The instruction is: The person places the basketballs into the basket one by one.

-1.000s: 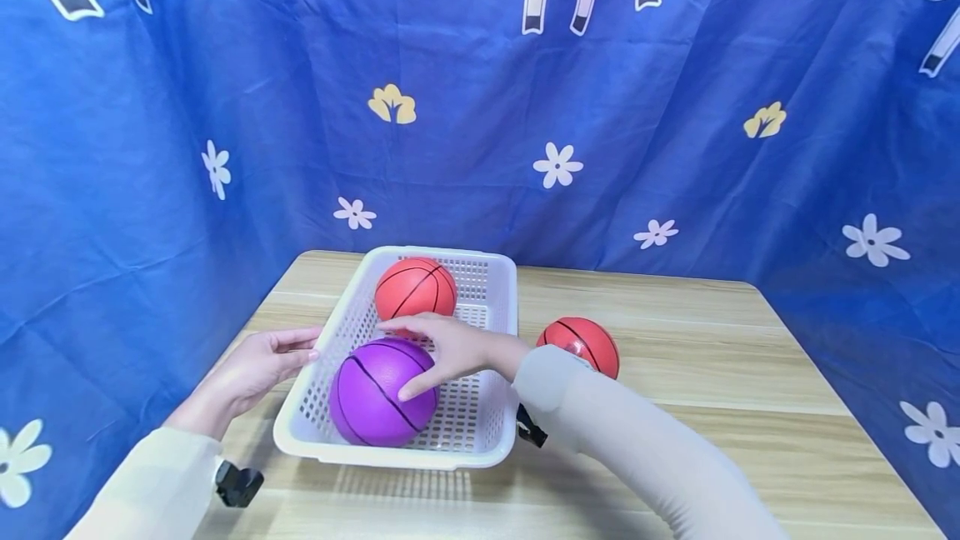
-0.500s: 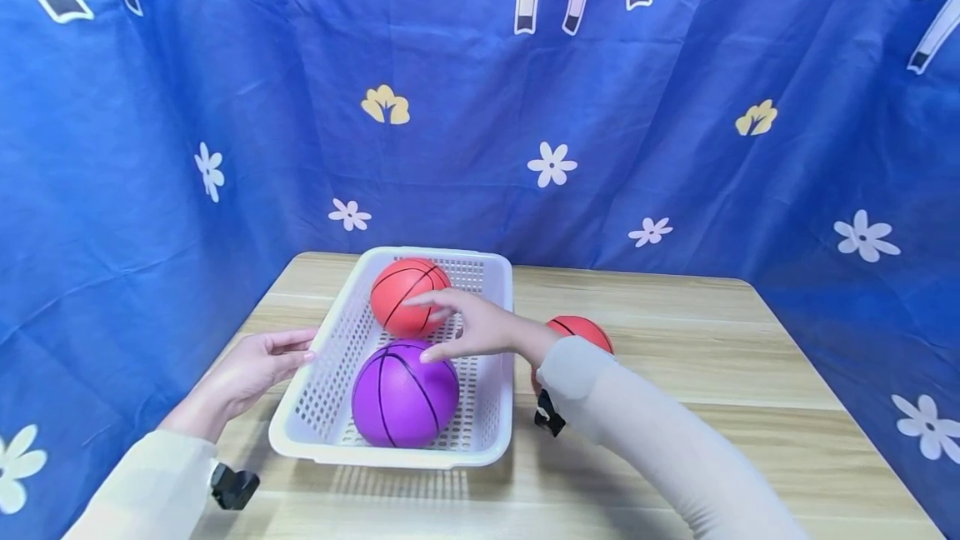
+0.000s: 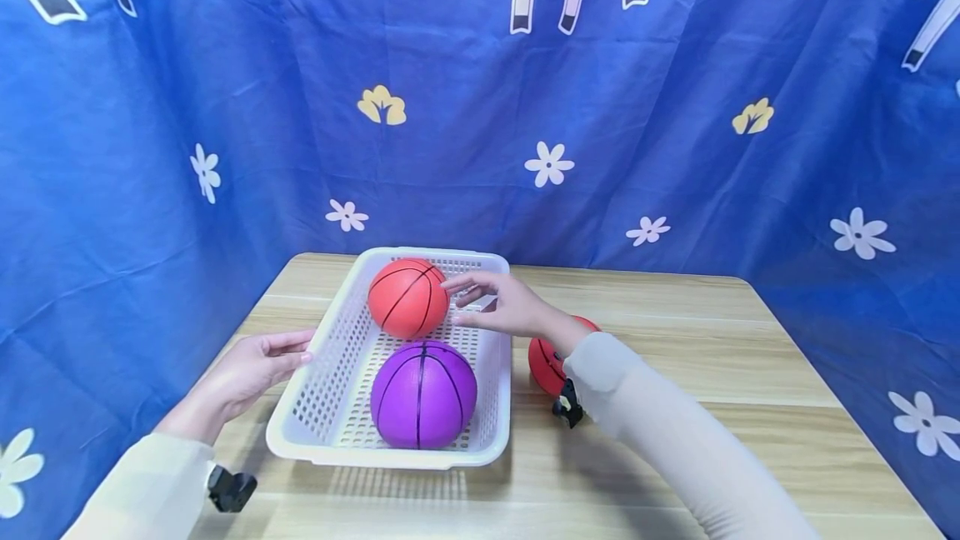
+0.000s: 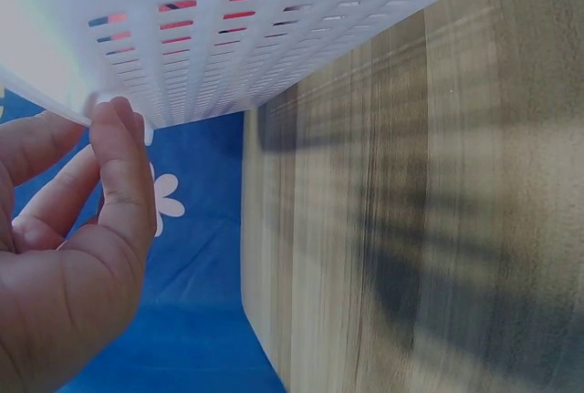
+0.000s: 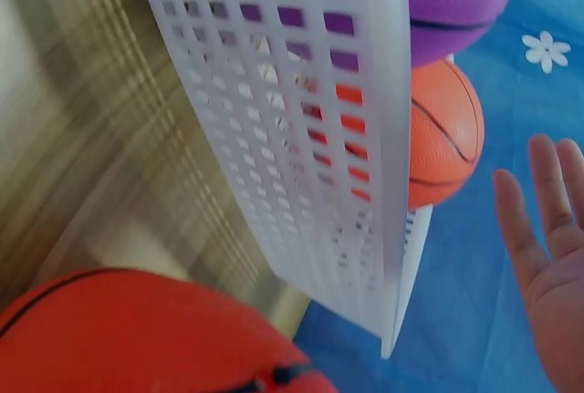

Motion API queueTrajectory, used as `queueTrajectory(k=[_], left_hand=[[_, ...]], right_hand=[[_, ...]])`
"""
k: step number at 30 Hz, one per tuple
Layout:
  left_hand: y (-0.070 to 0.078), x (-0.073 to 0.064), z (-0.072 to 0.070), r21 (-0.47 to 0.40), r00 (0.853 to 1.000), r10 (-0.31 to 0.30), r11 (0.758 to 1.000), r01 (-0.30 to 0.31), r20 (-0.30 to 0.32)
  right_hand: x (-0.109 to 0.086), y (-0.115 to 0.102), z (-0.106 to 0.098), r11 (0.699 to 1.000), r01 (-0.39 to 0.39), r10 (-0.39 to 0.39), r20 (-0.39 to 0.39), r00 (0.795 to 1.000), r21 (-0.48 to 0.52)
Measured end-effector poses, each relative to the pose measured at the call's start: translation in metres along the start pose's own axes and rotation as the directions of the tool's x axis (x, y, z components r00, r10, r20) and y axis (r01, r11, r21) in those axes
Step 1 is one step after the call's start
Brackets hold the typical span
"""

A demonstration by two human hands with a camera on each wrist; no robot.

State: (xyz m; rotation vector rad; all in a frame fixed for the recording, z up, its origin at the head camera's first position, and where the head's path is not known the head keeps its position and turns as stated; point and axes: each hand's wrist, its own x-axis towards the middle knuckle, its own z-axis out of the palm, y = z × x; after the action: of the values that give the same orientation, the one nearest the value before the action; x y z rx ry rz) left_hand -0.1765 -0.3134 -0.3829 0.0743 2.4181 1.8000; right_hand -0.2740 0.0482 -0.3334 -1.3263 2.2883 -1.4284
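A white perforated plastic basket (image 3: 390, 457) holds a purple toy basketball (image 3: 423, 394) at its near end and a red one (image 3: 407, 298) at its far end. My left hand (image 3: 247, 377) pinches the basket's left rim; in the left wrist view its thumb and fingertips meet at that edge. Above the basket's right side is my right hand (image 3: 506, 304), empty, its fingers spread and relaxed. Those fingertips overlap the right side of the red ball in the head view. Another red basketball (image 3: 546, 365) lies outside the basket, partly hidden by the right forearm.
The basket stands on a light wood-grain table (image 3: 675, 340). A blue patterned curtain (image 3: 465, 148) encloses the back and sides. Small black devices are strapped at both wrists. In the right wrist view the outside red ball (image 5: 155, 338) appears close beside the basket's wall.
My right hand has left the purple ball and moved up and to the right. The purple ball has rolled rightward inside the basket. My left hand stays on the rim.
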Motion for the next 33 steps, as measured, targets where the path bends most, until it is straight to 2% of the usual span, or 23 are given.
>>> queueTrajectory(k=[6,13,16,20,33], left_hand=[[-0.001,0.000,0.000,0.007,1.000,-0.003,1.000,0.003,-0.005],[-0.002,0.000,0.000,0.009,1.000,-0.006,1.000,0.006,-0.008],[-0.001,0.000,0.000,0.015,1.000,-0.008,1.000,0.008,-0.008],[-0.001,0.000,0.001,0.017,1.000,-0.007,1.000,0.007,-0.011],[-0.002,0.001,0.000,0.015,1.000,-0.010,1.000,0.011,-0.012]], right_hand=[[-0.008,0.006,-0.016,1.000,0.008,-0.008,-0.093,0.996,-0.001],[-0.022,0.013,-0.036,1.000,0.010,-0.012,-0.190,0.982,-0.013],[-0.031,0.005,-0.043,1.000,0.009,-0.012,-0.224,0.974,-0.018],[-0.043,-0.004,-0.050,0.999,-0.019,0.007,-0.269,0.963,-0.043],[-0.074,0.016,-0.059,0.995,-0.102,0.095,-0.356,0.930,0.001]])
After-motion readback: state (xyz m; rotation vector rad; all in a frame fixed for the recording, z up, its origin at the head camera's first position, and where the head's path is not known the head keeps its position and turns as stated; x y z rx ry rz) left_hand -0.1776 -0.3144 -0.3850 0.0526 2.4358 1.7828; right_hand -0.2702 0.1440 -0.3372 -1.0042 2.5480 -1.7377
